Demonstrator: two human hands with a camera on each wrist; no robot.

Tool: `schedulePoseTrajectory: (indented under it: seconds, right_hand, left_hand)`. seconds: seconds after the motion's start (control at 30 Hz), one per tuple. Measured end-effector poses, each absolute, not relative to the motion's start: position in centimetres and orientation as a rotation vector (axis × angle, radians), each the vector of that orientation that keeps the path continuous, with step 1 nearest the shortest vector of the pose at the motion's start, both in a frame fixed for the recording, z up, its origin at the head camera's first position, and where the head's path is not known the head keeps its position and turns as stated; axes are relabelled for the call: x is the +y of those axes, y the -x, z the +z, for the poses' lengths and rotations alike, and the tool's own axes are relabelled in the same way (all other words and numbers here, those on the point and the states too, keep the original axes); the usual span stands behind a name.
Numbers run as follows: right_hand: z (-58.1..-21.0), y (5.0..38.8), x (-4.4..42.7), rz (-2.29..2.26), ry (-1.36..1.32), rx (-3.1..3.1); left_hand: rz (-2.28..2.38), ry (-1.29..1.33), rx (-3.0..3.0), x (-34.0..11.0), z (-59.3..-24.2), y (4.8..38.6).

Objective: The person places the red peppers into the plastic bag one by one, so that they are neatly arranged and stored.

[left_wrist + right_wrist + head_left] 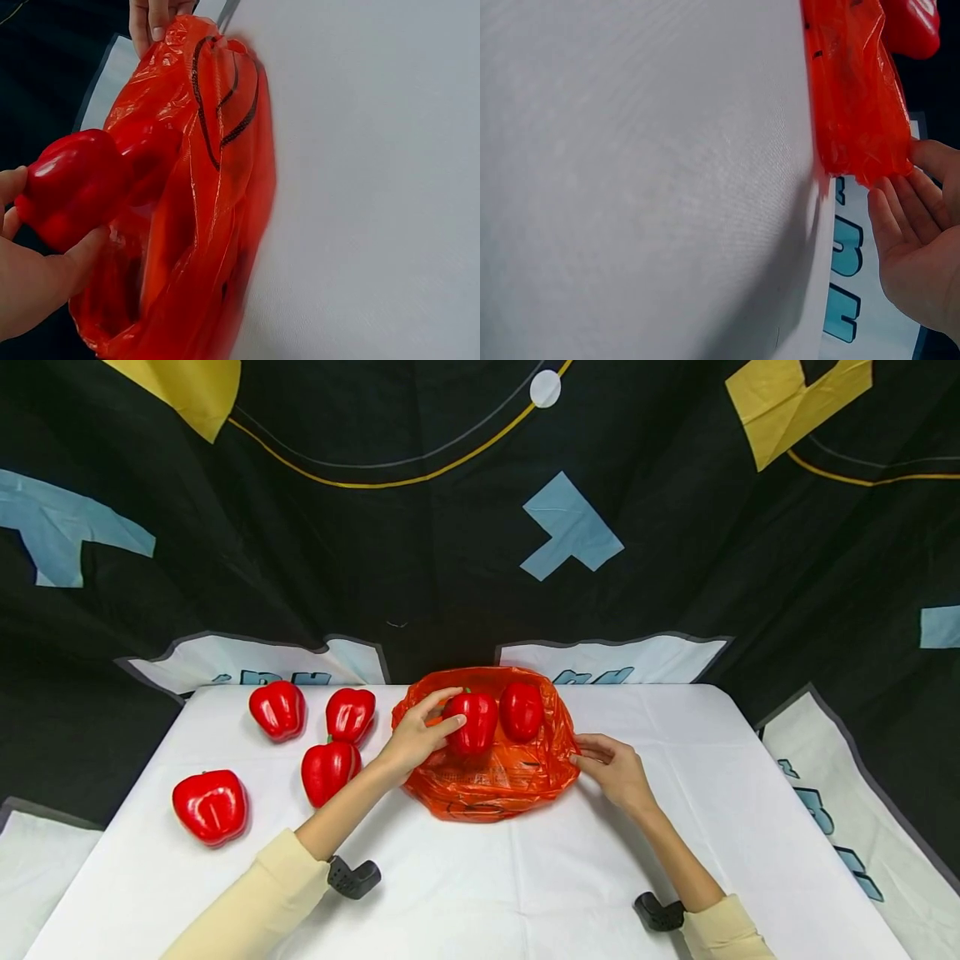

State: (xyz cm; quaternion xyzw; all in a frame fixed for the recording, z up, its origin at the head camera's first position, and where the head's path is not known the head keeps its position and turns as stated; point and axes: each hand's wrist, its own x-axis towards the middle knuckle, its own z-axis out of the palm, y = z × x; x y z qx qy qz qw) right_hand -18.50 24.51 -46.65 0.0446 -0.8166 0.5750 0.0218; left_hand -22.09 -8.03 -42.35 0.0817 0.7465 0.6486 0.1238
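An orange-red plastic bag sits with its mouth spread wide near the back of the table. My left hand grips a red bell pepper between thumb and fingers, over the bag's mouth. The left wrist view shows this bell pepper beside the bag's rim, overlapping a second one. That second bell pepper lies inside the bag at the right. At the bag's right edge, my right hand pinches the plastic between thumb and fingers; the right wrist view shows the bag's side there.
Several red bell peppers stand on the left of the white table: one at the back, a bell pepper beside another, and a bell pepper nearer the left edge. A black patterned cloth hangs behind the table.
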Motion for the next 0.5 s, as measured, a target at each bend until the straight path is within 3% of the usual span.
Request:
schedulePoseTrajectory:
  seconds: [0.5]
  right_hand:
    - [-46.6, 18.6, 24.4, 1.807, -0.128, -2.514]
  left_hand:
    - [1.875, -0.153, 2.258, -5.8, -43.8, 24.5]
